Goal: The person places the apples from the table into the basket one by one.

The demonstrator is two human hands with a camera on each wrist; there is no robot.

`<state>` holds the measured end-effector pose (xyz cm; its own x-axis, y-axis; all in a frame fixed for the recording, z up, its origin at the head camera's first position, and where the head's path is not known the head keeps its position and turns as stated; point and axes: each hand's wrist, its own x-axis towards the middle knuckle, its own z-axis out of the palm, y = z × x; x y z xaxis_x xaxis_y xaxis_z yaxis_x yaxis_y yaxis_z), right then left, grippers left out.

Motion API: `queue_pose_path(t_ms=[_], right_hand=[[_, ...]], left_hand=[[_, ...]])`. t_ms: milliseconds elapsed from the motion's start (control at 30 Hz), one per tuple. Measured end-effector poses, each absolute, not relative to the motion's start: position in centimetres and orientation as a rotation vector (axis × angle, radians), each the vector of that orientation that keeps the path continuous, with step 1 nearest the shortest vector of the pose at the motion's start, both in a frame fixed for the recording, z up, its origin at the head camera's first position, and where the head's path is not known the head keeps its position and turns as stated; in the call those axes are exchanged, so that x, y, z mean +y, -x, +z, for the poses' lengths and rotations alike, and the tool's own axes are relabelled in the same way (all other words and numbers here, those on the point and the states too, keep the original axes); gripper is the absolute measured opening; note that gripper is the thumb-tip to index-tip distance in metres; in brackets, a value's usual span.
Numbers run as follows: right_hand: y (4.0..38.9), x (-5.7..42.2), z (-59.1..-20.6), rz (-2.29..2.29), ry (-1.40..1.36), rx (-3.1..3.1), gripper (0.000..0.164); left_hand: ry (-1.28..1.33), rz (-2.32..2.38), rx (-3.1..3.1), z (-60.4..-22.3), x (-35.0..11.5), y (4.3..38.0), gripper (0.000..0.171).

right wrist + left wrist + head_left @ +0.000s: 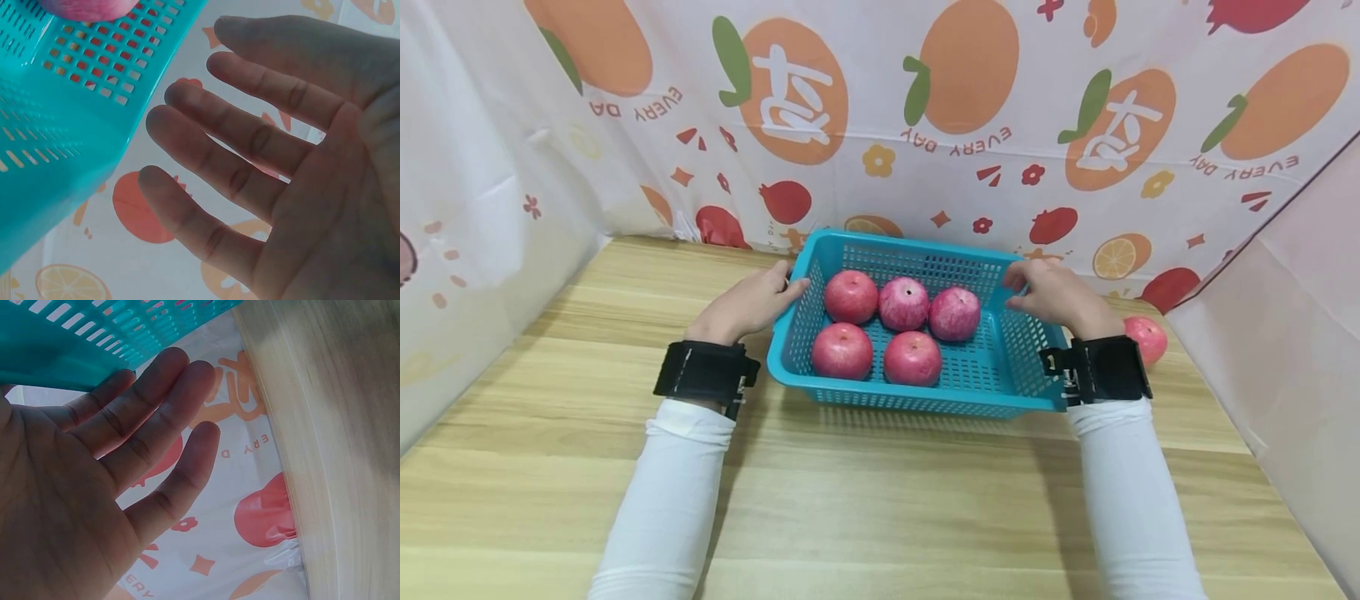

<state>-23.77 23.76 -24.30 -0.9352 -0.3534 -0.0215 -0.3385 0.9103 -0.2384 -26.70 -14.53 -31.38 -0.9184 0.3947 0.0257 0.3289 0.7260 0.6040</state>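
A blue-green plastic basket (917,403) with slotted sides stands on the table near the back curtain. Several red apples (843,351) lie in its left and middle parts; bare bottom shows at its right end. My left hand (751,302) is at the basket's left rim, thumb over the edge. In the left wrist view its fingers (159,434) extend loosely beside the basket wall; whether they touch it I cannot tell. Over the basket's back right corner hovers my right hand (1051,292). Its fingers are spread, slightly bent and apart from the rim in the right wrist view, holding nothing.
One more apple (1146,340) sits on the table to the right of the basket, partly behind the right wrist strap. A fruit-print curtain (880,108) rises right behind the basket. The wooden table (880,508) extends in front, with pale sheets at both sides.
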Motion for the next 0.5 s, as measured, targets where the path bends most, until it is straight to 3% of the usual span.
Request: queue_pose_path(t_ms=[500], right_hand=[[23.3,26.0,-24.1,-0.422,0.504,3.072,0.029]], left_hand=[[-0.600,0.966,2.806,-31.3,-14.5,26.6,0.046]])
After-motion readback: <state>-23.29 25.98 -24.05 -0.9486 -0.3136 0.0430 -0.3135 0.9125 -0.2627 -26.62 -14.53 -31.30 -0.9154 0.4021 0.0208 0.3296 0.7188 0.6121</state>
